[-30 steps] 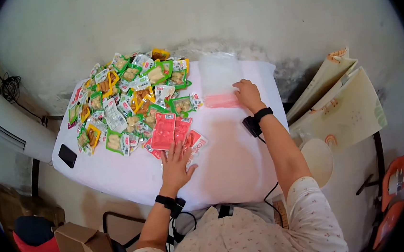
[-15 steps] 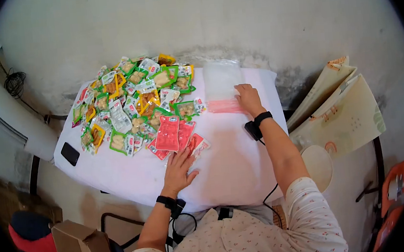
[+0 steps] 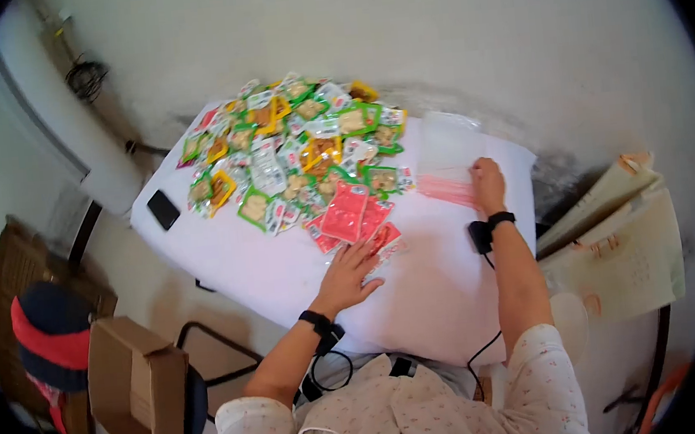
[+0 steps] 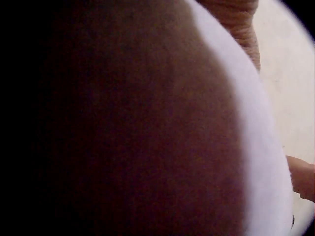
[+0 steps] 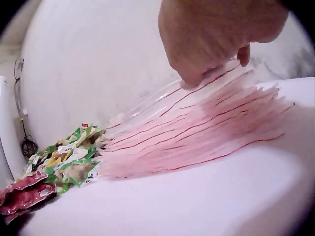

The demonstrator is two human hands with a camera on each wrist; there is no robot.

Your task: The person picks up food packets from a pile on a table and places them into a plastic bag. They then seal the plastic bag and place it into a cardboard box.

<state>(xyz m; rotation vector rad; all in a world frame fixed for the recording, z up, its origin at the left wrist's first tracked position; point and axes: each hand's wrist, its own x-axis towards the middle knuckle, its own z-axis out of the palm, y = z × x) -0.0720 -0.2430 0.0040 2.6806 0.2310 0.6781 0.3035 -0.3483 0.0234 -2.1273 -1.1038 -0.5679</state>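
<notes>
Clear plastic bags with red edge lines [image 3: 447,189] lie stacked at the table's right. My right hand [image 3: 489,186] is at their right edge; in the right wrist view its fingers pinch the top of the bags [image 5: 197,123], lifting that edge. My left hand [image 3: 348,277] rests with spread fingers on the white cloth, fingertips at the lower edge of the red packets [image 3: 345,213]. Dark blur fills most of the left wrist view, with a bit of skin [image 4: 241,24] at its top.
A heap of green, yellow and white food packets [image 3: 293,139] covers the table's back left. A black phone [image 3: 163,209] lies at the left edge. An open cardboard box [image 3: 135,388] stands at lower left, and folded patterned panels [image 3: 622,234] stand right of the table.
The head view has turned, so the table appears shifted to the right. My right hand's fingers have closed on the bags' edge. My left hand stays by the red packets.
</notes>
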